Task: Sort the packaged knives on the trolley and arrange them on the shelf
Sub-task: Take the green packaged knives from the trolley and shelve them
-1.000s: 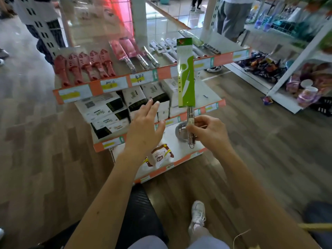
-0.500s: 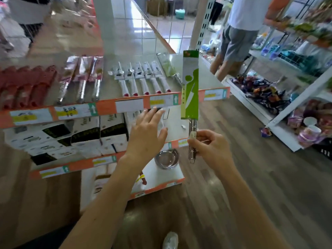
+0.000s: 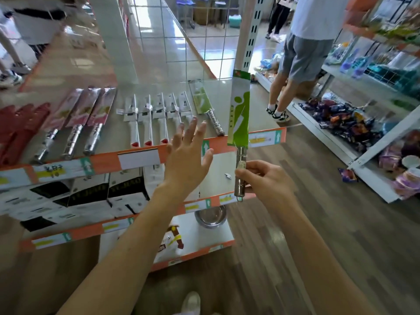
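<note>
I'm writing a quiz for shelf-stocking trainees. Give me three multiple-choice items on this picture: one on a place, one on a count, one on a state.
1. Where does the loose green-sleeved knife lie?
A. On the top shelf, right of the white-handled knives
B. On the floor
C. On the lowest shelf

2. How many pink-sleeved knives are on the top shelf?
A. Two
B. Three
C. Six

3. How is the left hand?
A. Gripping a box
B. Clenched in a fist
C. Open, holding nothing

Key: 1 A, it lies flat just beside them. 2 B, three lie side by side. 3 C, its fingers are spread; only the right hand grips the held knife.
</note>
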A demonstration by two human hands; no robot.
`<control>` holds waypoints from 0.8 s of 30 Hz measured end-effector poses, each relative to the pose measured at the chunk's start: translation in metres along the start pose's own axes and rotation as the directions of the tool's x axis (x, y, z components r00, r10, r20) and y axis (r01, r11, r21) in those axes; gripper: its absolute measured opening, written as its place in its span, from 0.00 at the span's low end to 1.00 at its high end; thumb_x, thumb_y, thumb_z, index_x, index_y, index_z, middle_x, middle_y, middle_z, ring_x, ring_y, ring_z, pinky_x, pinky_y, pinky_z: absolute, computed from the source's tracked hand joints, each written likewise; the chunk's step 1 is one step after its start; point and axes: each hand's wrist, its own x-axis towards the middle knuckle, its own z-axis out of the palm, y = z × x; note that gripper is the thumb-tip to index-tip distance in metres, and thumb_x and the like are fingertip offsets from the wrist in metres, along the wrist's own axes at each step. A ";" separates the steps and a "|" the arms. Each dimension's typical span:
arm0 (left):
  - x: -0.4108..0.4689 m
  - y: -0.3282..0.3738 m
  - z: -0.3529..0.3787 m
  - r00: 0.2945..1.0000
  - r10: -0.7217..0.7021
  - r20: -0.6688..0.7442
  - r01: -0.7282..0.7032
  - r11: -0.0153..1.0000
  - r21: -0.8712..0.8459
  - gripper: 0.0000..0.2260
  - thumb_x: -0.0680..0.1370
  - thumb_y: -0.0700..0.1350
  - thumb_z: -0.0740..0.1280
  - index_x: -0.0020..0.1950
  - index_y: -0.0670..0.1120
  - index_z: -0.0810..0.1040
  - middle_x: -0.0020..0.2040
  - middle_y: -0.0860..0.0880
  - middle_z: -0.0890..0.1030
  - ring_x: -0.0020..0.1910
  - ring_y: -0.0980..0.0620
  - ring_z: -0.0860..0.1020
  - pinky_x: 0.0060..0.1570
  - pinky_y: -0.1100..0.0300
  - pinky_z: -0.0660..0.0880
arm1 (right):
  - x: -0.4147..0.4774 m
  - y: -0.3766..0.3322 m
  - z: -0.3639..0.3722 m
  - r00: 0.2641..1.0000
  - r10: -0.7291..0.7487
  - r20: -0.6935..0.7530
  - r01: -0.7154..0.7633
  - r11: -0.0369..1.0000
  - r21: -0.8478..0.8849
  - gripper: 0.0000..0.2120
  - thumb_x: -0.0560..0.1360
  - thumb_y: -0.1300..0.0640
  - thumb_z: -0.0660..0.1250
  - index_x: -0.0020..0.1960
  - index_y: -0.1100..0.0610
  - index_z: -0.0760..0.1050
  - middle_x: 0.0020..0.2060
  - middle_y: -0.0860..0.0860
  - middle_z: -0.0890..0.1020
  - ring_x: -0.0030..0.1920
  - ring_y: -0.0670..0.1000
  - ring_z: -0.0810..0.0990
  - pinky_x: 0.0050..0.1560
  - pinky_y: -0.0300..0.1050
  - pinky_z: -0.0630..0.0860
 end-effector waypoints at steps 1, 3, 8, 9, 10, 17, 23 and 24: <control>0.007 -0.002 0.003 1.000 -0.001 0.017 0.001 1.000 0.012 0.27 0.80 0.52 0.56 0.76 0.51 0.49 0.77 0.51 0.47 0.76 0.47 0.45 0.72 0.47 0.48 | 0.007 0.000 0.001 1.000 0.008 -0.005 -0.008 1.000 0.001 0.04 0.70 0.59 0.72 0.40 0.52 0.78 0.37 0.55 0.84 0.39 0.54 0.83 0.42 0.48 0.82; 0.023 -0.007 0.010 0.999 0.001 0.045 -0.003 0.999 0.037 0.27 0.80 0.53 0.55 0.76 0.51 0.48 0.77 0.52 0.45 0.76 0.48 0.43 0.72 0.48 0.46 | 0.020 -0.004 0.003 1.000 0.019 0.000 -0.019 1.000 0.009 0.02 0.71 0.59 0.71 0.42 0.55 0.79 0.39 0.57 0.83 0.38 0.53 0.82 0.40 0.44 0.81; 0.057 -0.015 0.023 0.997 0.052 0.055 -0.058 0.992 0.108 0.26 0.80 0.55 0.53 0.76 0.51 0.50 0.77 0.51 0.51 0.76 0.48 0.46 0.72 0.49 0.45 | 0.055 -0.015 0.007 1.000 0.016 -0.020 -0.016 1.000 0.008 0.04 0.71 0.60 0.70 0.40 0.53 0.78 0.33 0.50 0.81 0.32 0.46 0.80 0.31 0.33 0.77; 0.062 -0.016 0.025 0.997 0.062 0.042 -0.066 0.992 0.111 0.26 0.80 0.56 0.53 0.76 0.51 0.51 0.77 0.51 0.52 0.76 0.48 0.47 0.72 0.48 0.45 | 0.062 -0.016 0.007 1.000 0.015 -0.019 -0.015 1.000 0.009 0.04 0.71 0.60 0.70 0.39 0.53 0.78 0.33 0.50 0.81 0.32 0.46 0.80 0.31 0.33 0.77; 0.067 -0.017 0.026 0.997 0.069 0.025 -0.072 0.990 0.118 0.26 0.80 0.57 0.52 0.76 0.51 0.52 0.77 0.51 0.53 0.76 0.48 0.48 0.72 0.47 0.46 | 0.068 -0.018 0.007 1.000 0.016 -0.015 -0.016 1.000 0.007 0.04 0.72 0.60 0.70 0.40 0.53 0.78 0.33 0.50 0.81 0.33 0.47 0.80 0.32 0.33 0.77; 0.080 -0.017 0.034 0.990 0.133 -0.042 -0.116 0.952 0.282 0.22 0.79 0.57 0.51 0.67 0.50 0.71 0.67 0.48 0.73 0.69 0.41 0.67 0.62 0.40 0.66 | 0.105 -0.028 0.002 0.999 0.022 0.042 -0.019 0.998 -0.062 0.03 0.71 0.61 0.70 0.44 0.60 0.79 0.37 0.56 0.82 0.34 0.51 0.81 0.39 0.41 0.81; 0.080 -0.016 0.035 0.981 0.151 -0.122 -0.108 0.948 0.298 0.20 0.78 0.55 0.52 0.62 0.49 0.77 0.61 0.49 0.79 0.62 0.40 0.74 0.56 0.41 0.73 | 0.145 -0.040 -0.003 0.995 -0.016 0.100 0.032 0.986 -0.161 0.07 0.69 0.57 0.72 0.33 0.53 0.79 0.32 0.54 0.81 0.36 0.54 0.80 0.52 0.56 0.79; 0.080 -0.016 0.036 0.981 0.149 -0.127 -0.104 0.946 0.306 0.20 0.78 0.55 0.52 0.62 0.49 0.77 0.61 0.49 0.79 0.62 0.40 0.74 0.56 0.42 0.73 | 0.152 -0.040 -0.003 0.993 -0.017 0.116 0.037 0.984 -0.175 0.07 0.69 0.57 0.72 0.33 0.53 0.79 0.32 0.54 0.81 0.35 0.53 0.79 0.52 0.56 0.79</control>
